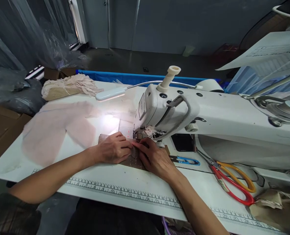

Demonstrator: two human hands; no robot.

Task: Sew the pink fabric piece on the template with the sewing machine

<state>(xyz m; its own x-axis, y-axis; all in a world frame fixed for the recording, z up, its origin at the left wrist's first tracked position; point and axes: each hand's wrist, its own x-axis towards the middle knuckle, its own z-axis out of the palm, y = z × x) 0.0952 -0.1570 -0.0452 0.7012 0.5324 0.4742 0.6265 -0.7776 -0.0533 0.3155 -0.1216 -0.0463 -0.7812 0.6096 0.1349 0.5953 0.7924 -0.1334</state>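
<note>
My left hand point(116, 148) rests on the sewing machine bed just in front of the needle area, fingers curled and pressed together. From the right, my right hand point(156, 158) meets it, thumb and forefinger pinched. Between the fingertips is a thin piece of sheer fabric point(134, 150), mostly hidden by the hands. Right behind them stands the head of the white sewing machine point(150, 107); its presser foot is partly covered by my fingers. A larger sheer pink fabric point(49, 130) lies spread on the table to the left.
A lit lamp point(112, 94) on a bendy neck shines beside the needle. Blue thread snips point(187, 161) and scissors point(233, 182) with red and orange handles lie right. Bundled lace trim point(69, 85) sits back left. A printed ruler point(120, 192) runs along the table's front edge.
</note>
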